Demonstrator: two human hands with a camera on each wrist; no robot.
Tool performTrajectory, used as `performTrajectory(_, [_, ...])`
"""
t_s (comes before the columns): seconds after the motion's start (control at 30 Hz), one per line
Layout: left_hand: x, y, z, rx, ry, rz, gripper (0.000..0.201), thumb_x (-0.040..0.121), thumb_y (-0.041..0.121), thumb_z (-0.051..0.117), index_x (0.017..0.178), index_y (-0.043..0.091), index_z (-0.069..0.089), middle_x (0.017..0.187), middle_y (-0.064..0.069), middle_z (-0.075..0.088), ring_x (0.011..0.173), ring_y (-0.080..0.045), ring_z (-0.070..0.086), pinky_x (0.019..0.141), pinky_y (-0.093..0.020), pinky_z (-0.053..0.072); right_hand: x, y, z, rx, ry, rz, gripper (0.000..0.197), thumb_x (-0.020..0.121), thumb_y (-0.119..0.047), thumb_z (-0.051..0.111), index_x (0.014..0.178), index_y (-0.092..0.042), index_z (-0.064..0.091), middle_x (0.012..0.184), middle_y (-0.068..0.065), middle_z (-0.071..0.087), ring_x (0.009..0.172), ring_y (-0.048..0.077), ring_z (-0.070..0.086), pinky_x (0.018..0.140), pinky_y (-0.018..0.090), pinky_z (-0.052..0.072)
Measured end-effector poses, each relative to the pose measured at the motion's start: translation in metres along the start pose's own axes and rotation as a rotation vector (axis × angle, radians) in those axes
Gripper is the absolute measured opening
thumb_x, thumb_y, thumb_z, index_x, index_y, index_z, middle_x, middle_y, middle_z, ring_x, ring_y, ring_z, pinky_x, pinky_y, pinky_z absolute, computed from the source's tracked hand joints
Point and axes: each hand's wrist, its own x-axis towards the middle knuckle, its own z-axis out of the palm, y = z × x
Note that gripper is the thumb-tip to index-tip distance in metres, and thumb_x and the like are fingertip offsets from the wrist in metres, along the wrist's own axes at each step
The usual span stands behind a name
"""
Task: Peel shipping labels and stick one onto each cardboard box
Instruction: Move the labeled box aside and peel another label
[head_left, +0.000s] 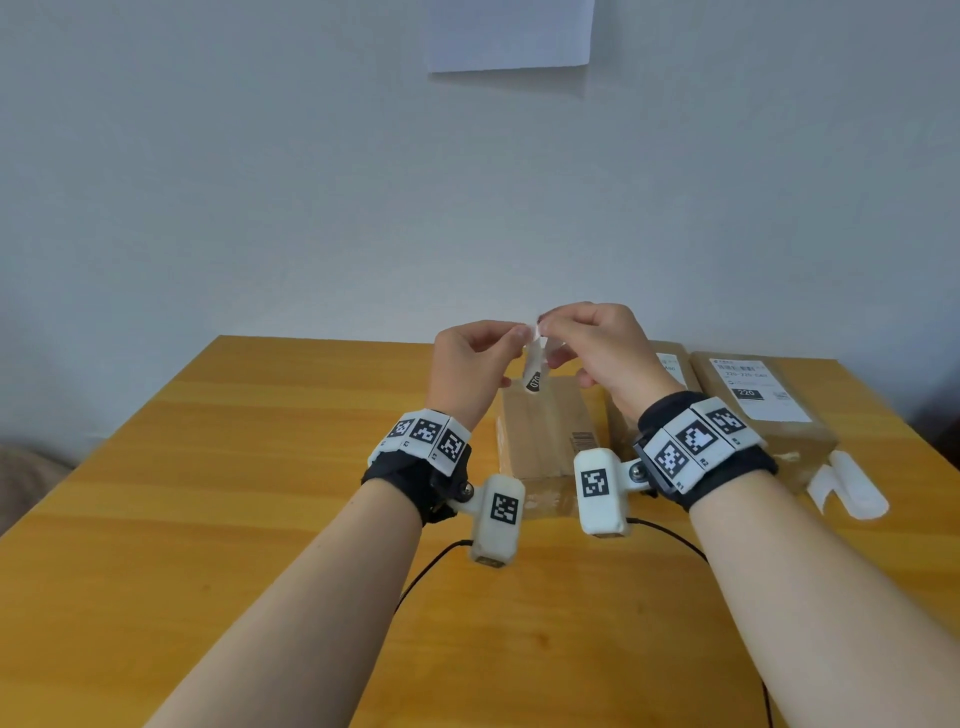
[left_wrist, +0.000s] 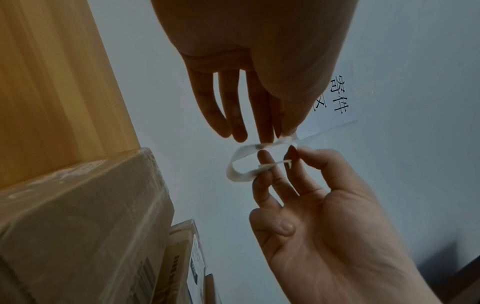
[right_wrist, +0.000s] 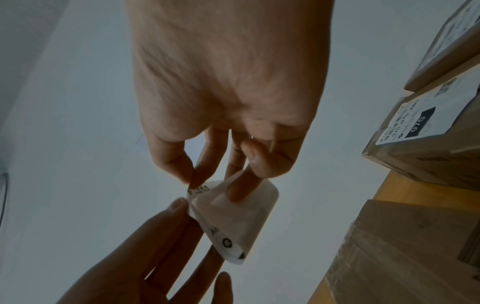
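Shipping label (head_left: 535, 366): white, curled, printed "070" on a black patch at its hanging lower end; held in the air between both hands, above the far end of the unlabelled box.

Unlabelled box (head_left: 545, 431): plain brown cardboard, taped, small barcode on its right side; stands on the table (head_left: 260, 493) and serves here as landmark.

Left hand (head_left: 470, 364): raised above the unlabelled box, fingertips (right_wrist: 179, 202) pinching the label's upper corner; the other fingers loosely extended.

Right hand (head_left: 597, 345): raised above the unlabelled box, just right of the left hand, thumb and forefinger pinching the same upper corner from the other side, a further finger (right_wrist: 241, 185) lying against the label's curved face.

Backing strip (head_left: 847, 486): white, curled, lying on the table well to the right of the unlabelled box.

Second box (head_left: 670, 374): right of the unlabelled box, largely hidden by the right wrist, white label on top.

Third box (head_left: 763, 400): farther right again, top label printed "220".

Paper sheet (head_left: 511, 34): white, fixed to the wall (head_left: 208, 182) beyond the unlabelled box, high up.
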Motion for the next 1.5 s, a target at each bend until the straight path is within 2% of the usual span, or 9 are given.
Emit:
performTrajectory(0.23, [0.000, -0.001, -0.002, -0.079, 0.033, -0.060, 0.014, 0.102, 0.014, 0.067, 0.103, 0.008, 0.079, 0.091, -0.004, 0.080, 0.078, -0.011, 0.076, 0.061, -0.025, 0.061, 0.000, 0.002, -0.003, -0.032, -0.040, 0.101, 0.017, 0.098, -0.023, 0.058, 0.098, -0.013, 0.072, 0.084, -0.001, 0.080, 0.054, 0.020, 0.068, 0.044, 0.025, 0.031])
performTrajectory(0.37, [0.000, -0.003, -0.001, -0.065, 0.009, -0.050, 0.013, 0.102, 0.014, 0.068, 0.103, 0.007, 0.080, 0.090, -0.003, 0.081, 0.081, -0.013, 0.079, 0.064, -0.029, 0.064, -0.005, -0.003, -0.001, -0.065, -0.141, 0.184, 0.029, 0.101, -0.042, 0.050, 0.109, -0.020, 0.068, 0.090, -0.010, 0.081, 0.062, 0.029, 0.072, 0.046, 0.024, 0.034])
performTrajectory(0.5, [-0.001, -0.006, 0.000, -0.022, -0.002, -0.020, 0.012, 0.101, 0.017, 0.070, 0.100, 0.012, 0.081, 0.091, -0.003, 0.082, 0.088, -0.017, 0.079, 0.071, -0.034, 0.067, -0.009, -0.005, 0.000, -0.109, -0.216, 0.192, 0.047, 0.094, -0.070, 0.052, 0.109, -0.029, 0.069, 0.091, -0.012, 0.080, 0.072, 0.027, 0.078, 0.047, 0.024, 0.038])
performTrajectory(0.6, [0.000, -0.006, -0.002, -0.024, -0.007, -0.021, 0.011, 0.101, 0.016, 0.070, 0.100, 0.013, 0.081, 0.091, -0.001, 0.081, 0.086, -0.014, 0.078, 0.069, -0.032, 0.066, -0.009, 0.000, 0.001, -0.133, -0.237, 0.137, 0.032, 0.097, -0.054, 0.063, 0.109, -0.026, 0.072, 0.092, -0.013, 0.080, 0.071, 0.026, 0.078, 0.044, 0.022, 0.038])
performTrajectory(0.77, [0.000, -0.004, -0.005, -0.084, 0.020, -0.112, 0.019, 0.106, 0.019, 0.063, 0.102, 0.008, 0.078, 0.095, -0.006, 0.080, 0.085, -0.020, 0.079, 0.063, -0.030, 0.064, -0.006, 0.005, 0.003, -0.135, -0.213, 0.110, 0.018, 0.102, -0.035, 0.060, 0.106, -0.020, 0.071, 0.087, -0.012, 0.080, 0.063, 0.025, 0.076, 0.044, 0.025, 0.039])
performTrajectory(0.87, [-0.001, -0.004, -0.003, -0.065, -0.050, -0.170, 0.025, 0.104, 0.032, 0.065, 0.098, 0.011, 0.078, 0.097, -0.008, 0.080, 0.089, -0.023, 0.078, 0.075, -0.042, 0.068, -0.004, 0.006, 0.006, -0.129, -0.199, 0.084, 0.017, 0.103, -0.034, 0.060, 0.106, -0.022, 0.071, 0.089, -0.012, 0.080, 0.051, 0.023, 0.066, 0.041, 0.025, 0.040])
performTrajectory(0.97, [-0.005, -0.005, -0.002, 0.005, -0.098, -0.151, 0.024, 0.099, 0.034, 0.072, 0.107, 0.013, 0.081, 0.098, -0.003, 0.081, 0.094, -0.020, 0.078, 0.080, -0.042, 0.067, -0.003, 0.005, 0.007, -0.143, -0.183, 0.058, 0.021, 0.102, -0.039, 0.061, 0.103, -0.021, 0.072, 0.088, -0.012, 0.080, 0.044, 0.019, 0.061, 0.041, 0.025, 0.042])
performTrajectory(1.23, [0.001, -0.005, -0.008, -0.027, -0.016, -0.200, 0.017, 0.104, 0.020, 0.066, 0.098, 0.011, 0.079, 0.095, -0.009, 0.080, 0.087, -0.025, 0.078, 0.069, -0.035, 0.067, -0.004, 0.008, 0.008, -0.152, -0.182, 0.069, 0.020, 0.102, -0.036, 0.062, 0.103, -0.019, 0.073, 0.099, -0.004, 0.078, 0.053, 0.023, 0.069, 0.039, 0.025, 0.043])
performTrajectory(1.5, [0.001, -0.004, -0.014, -0.217, 0.123, -0.346, 0.024, 0.109, 0.024, 0.056, 0.118, 0.009, 0.072, 0.106, -0.006, 0.078, 0.072, -0.015, 0.077, 0.059, -0.028, 0.061, -0.006, 0.003, 0.006, -0.056, -0.203, 0.100, 0.017, 0.106, -0.032, 0.052, 0.112, -0.021, 0.064, 0.095, -0.008, 0.081, 0.060, 0.033, 0.073, 0.055, 0.039, 0.061])
